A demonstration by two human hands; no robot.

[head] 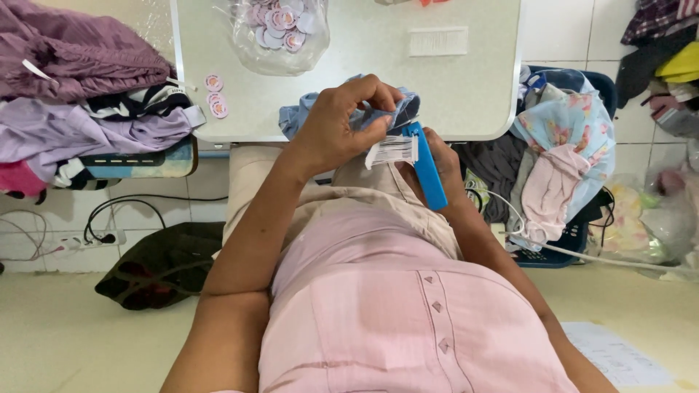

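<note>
My left hand (338, 127) pinches a small blue denim garment (364, 113) at the near edge of the white table (378, 65). A white paper tag (392, 150) hangs at the cloth just below my fingers. My right hand (443, 161), mostly hidden behind the tool, grips a blue tagging gun (424, 166) whose tip presses against the tag and the cloth. Both hands are close together above my lap.
A clear bag of round pink-and-white badges (280, 25) lies at the table's far side, with loose badges (216, 98) at its left edge. Piled purple clothes (73, 87) sit left; a basket of clothes (564, 160) stands right. Cables and a power strip (95, 236) lie on the floor.
</note>
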